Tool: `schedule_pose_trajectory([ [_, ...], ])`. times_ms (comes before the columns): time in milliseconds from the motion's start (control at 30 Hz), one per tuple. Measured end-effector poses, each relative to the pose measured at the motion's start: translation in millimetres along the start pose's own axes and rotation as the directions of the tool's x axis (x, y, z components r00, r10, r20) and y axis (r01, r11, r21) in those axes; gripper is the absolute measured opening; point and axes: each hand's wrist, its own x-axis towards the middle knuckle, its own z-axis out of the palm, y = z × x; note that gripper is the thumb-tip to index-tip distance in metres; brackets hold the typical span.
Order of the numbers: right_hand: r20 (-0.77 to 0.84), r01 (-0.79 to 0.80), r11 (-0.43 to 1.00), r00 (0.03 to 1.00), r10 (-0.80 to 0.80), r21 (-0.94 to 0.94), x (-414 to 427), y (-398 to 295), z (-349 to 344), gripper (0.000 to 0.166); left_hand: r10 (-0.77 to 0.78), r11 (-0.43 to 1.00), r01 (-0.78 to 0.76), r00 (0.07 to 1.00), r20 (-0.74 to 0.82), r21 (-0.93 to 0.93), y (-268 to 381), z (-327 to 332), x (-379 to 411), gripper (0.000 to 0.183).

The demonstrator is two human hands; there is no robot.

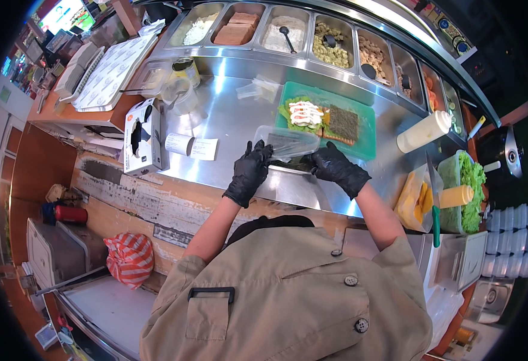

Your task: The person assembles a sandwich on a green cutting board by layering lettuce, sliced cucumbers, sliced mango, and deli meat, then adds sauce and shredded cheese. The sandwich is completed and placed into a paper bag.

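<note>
In black gloves, both hands are at the counter's front edge. My left hand [249, 173] grips the left end of a clear plastic lid or tray [291, 141], which is tilted up. My right hand [339, 169] is at its right end, fingers by dark seaweed sheets [297, 163] underneath; whether it grips the plastic or a sheet is hidden. Just beyond lies a green cutting board [366, 117]. On it sit a bread slice covered with a nori sheet [343, 122] and, to its left, lettuce topped with white sauce [306, 113].
Metal food pans [286, 34] line the back. To the right are a sauce bottle [424, 131], a green-handled knife [436, 221] across a plastic tub [408, 198], and a lettuce container [469, 192]. A glove box [142, 137], receipts [204, 149] and a plastic cup [182, 97] stand left.
</note>
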Motion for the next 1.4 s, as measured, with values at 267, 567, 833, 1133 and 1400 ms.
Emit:
schedule_pose_trajectory([
  [267,-0.062,0.004,0.992,0.998,0.004,0.126,1.3,-23.5,-4.7,0.023,-0.088,0.996,0.087,0.994,0.06,0.021,8.7,-1.8,5.0,0.026],
  [567,-0.113,0.012,0.895,0.993,0.044,0.445,13.7,1.6,22.1,0.025,-0.128,0.992,0.127,0.99,0.061,0.024,8.9,2.1,5.2,0.025],
  [833,-0.252,0.112,0.991,0.963,-0.091,0.071,9.9,-3.5,24.3,0.019,-0.137,0.991,0.136,0.989,0.049,0.018,6.5,2.7,4.7,0.023],
  [1133,-0.331,0.002,0.969,0.939,-0.087,-0.249,-0.8,-21.9,17.0,0.018,-0.227,0.974,0.224,0.967,0.111,0.036,22.6,-18.3,15.6,0.026],
  [1400,-0.662,0.202,0.971,0.713,-0.233,-0.125,-9.4,-14.2,-0.8,0.018,-0.201,0.971,0.214,0.973,0.114,-0.106,11.8,-24.8,27.1,0.023],
])
